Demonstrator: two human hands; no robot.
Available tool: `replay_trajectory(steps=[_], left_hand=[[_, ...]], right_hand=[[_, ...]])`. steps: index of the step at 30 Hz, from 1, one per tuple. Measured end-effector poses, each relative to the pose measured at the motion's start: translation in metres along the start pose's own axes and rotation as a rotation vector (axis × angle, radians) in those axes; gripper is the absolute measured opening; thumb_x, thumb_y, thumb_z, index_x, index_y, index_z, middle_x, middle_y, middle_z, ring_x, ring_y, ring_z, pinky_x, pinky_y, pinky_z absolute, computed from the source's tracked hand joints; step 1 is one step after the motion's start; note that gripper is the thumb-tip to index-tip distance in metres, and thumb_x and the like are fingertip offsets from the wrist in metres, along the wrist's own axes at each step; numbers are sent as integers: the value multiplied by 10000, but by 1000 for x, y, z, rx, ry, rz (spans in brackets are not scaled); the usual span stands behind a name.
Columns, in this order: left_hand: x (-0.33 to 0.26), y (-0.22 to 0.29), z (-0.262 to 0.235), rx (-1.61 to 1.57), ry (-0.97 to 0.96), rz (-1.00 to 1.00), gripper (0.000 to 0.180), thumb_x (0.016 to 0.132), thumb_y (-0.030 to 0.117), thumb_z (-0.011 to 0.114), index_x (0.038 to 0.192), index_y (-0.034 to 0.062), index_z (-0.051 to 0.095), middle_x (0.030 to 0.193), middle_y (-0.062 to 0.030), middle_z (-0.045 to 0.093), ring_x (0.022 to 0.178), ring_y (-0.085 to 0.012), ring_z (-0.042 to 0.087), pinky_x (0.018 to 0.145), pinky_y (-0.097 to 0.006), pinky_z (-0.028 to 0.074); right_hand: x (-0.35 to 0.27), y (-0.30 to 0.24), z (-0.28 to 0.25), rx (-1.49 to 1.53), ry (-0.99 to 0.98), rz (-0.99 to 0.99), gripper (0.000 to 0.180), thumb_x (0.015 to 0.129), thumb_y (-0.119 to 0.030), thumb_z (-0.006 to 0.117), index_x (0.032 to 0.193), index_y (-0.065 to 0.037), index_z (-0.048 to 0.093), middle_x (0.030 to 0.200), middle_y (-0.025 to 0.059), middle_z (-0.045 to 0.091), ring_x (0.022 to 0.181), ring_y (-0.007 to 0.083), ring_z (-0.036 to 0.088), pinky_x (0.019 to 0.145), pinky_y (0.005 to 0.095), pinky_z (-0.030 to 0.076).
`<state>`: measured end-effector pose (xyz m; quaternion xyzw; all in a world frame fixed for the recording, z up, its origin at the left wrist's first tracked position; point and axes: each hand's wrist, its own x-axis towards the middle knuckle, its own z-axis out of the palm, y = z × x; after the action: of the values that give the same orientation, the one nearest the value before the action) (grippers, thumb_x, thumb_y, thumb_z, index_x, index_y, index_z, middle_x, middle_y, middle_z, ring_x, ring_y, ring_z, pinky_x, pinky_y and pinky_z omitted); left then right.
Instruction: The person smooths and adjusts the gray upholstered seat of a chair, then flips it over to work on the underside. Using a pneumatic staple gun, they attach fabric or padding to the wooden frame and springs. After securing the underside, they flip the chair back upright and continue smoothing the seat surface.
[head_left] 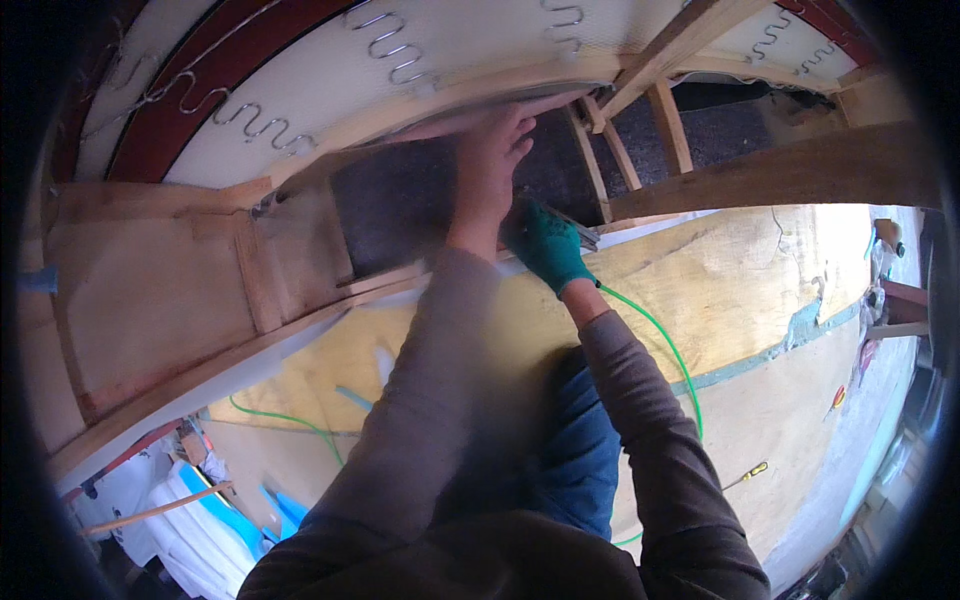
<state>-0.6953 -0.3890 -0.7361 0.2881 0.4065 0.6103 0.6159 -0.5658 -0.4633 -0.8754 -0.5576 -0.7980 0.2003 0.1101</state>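
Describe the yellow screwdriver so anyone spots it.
Find the person's right sleeve, then the tan floor just right of it. There lies the screwdriver, tip toward the sleeve. Its yellow handle sets it apart from the reddish item up and right in the picture.

I see a tan and yellow floor; on it, a screwdriver at four o'clock, a red tool and a teal strip between three and four, a green hose at eight.
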Motion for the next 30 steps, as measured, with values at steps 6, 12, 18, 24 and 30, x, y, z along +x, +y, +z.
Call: replay_trajectory(steps=[6, 12, 18, 24, 30], left_hand=[[-3, 3, 19, 184, 127, -46, 259, 1030, 278, 660, 1149, 55, 715, 1054, -39, 705, 954, -129, 636, 820, -283, 482], [-9, 3, 22, 201, 136, -57, 240, 1013, 310, 686, 1074, 84, 740, 900, 8, 676, 770, -67, 563, 645, -203, 381], [-3, -11, 18, 272, 224, -47, 216, 1012, 293, 667, 1068, 97, 739, 891, 22, 668, 772, -58, 549, 636, -224, 381], [38, -43, 42, 296, 129, 64, 338, 1015, 298, 609, 1188, 40, 742, 1094, -73, 735, 993, -183, 670, 889, -330, 503], [45, -52, 57, 515, 111, 215, 339, 1065, 275, 587, 1215, -1, 714, 1144, -119, 743, 1062, -238, 674, 980, -372, 483]], right_hand=[[62, 19, -71, 1178, 199, 166, 264, 1013, -325, 647, 1193, -134, 674, 996, 89, 732, 815, 275, 700, 691, 409, 550], [92, 10, -108, 1378, 376, 246, 279, 1032, -316, 641, 1218, -111, 680, 1043, 79, 733, 884, 249, 690, 739, 382, 551], [77, 30, -122, 1559, 319, 303, 296, 1050, -306, 634, 1243, -88, 686, 1090, 69, 734, 953, 224, 679, 787, 355, 553], [81, 28, -131, 1212, 367, 194, 293, 1063, -295, 630, 1228, -65, 702, 1057, 62, 733, 929, 210, 673, 793, 342, 552], [78, 29, -130, 549, 623, 113, 268, 1069, -243, 604, 1206, -32, 698, 1017, 48, 722, 910, 204, 672, 813, 344, 558]])
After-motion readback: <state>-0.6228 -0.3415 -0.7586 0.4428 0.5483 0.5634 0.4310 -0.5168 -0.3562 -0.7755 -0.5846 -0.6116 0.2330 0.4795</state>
